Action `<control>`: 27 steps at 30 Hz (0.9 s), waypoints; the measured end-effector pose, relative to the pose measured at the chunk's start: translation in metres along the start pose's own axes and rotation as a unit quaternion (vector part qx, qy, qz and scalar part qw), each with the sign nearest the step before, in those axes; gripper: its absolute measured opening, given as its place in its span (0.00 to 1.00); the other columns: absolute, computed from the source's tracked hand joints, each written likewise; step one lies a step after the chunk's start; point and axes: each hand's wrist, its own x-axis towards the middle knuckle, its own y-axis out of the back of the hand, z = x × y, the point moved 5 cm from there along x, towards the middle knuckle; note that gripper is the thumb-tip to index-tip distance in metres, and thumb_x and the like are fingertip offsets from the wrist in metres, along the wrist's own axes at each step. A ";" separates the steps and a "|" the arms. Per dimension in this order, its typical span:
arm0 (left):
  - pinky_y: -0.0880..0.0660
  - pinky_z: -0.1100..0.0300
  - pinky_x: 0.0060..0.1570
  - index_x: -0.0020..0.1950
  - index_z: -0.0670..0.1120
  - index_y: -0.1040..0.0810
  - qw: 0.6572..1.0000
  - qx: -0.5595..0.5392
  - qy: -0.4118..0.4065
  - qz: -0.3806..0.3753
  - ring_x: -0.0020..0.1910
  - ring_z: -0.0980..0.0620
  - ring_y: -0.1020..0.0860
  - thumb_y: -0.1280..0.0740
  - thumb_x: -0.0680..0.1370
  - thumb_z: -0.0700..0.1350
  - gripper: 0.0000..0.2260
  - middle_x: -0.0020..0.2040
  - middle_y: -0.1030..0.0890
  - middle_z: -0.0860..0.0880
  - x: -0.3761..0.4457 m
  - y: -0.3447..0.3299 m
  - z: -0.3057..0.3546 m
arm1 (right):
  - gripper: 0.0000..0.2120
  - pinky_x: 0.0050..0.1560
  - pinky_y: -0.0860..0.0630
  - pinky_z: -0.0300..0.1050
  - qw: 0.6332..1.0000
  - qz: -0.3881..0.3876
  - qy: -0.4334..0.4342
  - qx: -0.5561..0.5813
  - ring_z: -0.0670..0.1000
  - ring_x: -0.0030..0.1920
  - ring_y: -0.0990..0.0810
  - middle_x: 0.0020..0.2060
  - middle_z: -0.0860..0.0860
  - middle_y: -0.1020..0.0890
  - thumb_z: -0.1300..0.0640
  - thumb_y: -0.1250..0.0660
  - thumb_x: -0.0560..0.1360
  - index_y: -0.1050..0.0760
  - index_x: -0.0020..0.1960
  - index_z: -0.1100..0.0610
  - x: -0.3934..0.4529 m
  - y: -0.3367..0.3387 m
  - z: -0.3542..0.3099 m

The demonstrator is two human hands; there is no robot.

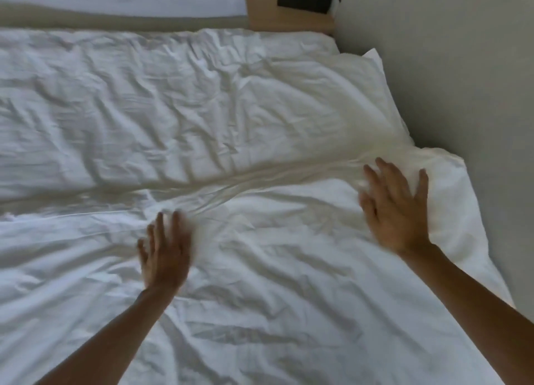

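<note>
Both hands lie flat, fingers spread, on the white duvet (260,269): my left hand (163,253) mid-bed, my right hand (394,208) near the wall-side edge (both blurred).

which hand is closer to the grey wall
Right. The right hand lies on the white duvet near the grey wall; the left hand lies farther off, toward the duvet's middle.

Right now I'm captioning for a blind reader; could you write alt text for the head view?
Two open hands lie on a wrinkled white duvet, left hand central, right hand near the grey wall. A wooden nightstand stands beyond the duvet.
</note>
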 end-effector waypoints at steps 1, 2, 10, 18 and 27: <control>0.45 0.39 0.73 0.80 0.55 0.46 0.999 -0.006 -0.040 0.014 0.77 0.43 0.41 0.53 0.81 0.57 0.26 0.80 0.44 0.47 -0.010 -0.004 0.021 | 0.25 0.76 0.53 0.66 1.000 -0.017 0.019 -0.004 0.54 0.78 0.40 0.79 0.52 0.39 0.44 0.48 0.83 0.40 0.78 0.49 -0.015 -0.013 -0.010; 0.47 0.42 0.74 0.80 0.57 0.45 0.997 -0.005 -0.079 0.010 0.78 0.45 0.42 0.52 0.81 0.57 0.25 0.81 0.44 0.50 -0.018 -0.014 0.040 | 0.26 0.77 0.53 0.65 0.999 -0.039 0.020 -0.005 0.53 0.79 0.42 0.79 0.52 0.41 0.43 0.49 0.83 0.41 0.79 0.48 -0.024 -0.026 -0.011; 0.55 0.49 0.77 0.79 0.56 0.63 0.985 0.103 -0.090 -0.103 0.80 0.53 0.57 0.69 0.77 0.60 0.29 0.78 0.63 0.57 0.011 -0.064 0.019 | 0.34 0.79 0.51 0.53 0.985 -0.165 -0.032 0.046 0.52 0.79 0.48 0.80 0.52 0.43 0.35 0.58 0.80 0.48 0.80 0.51 0.005 -0.099 0.052; 0.46 0.50 0.77 0.80 0.45 0.44 0.989 -0.094 -0.104 0.046 0.79 0.50 0.45 0.49 0.84 0.50 0.24 0.80 0.43 0.48 -0.112 -0.007 0.147 | 0.23 0.75 0.47 0.65 0.995 -0.045 -0.010 0.091 0.55 0.79 0.42 0.79 0.54 0.39 0.50 0.49 0.84 0.39 0.78 0.52 -0.099 -0.001 -0.063; 0.40 0.44 0.74 0.78 0.44 0.39 0.984 0.034 -0.178 0.001 0.78 0.48 0.40 0.44 0.82 0.49 0.25 0.79 0.40 0.47 -0.188 -0.105 0.097 | 0.27 0.78 0.48 0.59 0.982 -0.151 -0.099 0.059 0.52 0.79 0.44 0.80 0.49 0.44 0.45 0.51 0.83 0.47 0.80 0.49 -0.217 -0.076 0.081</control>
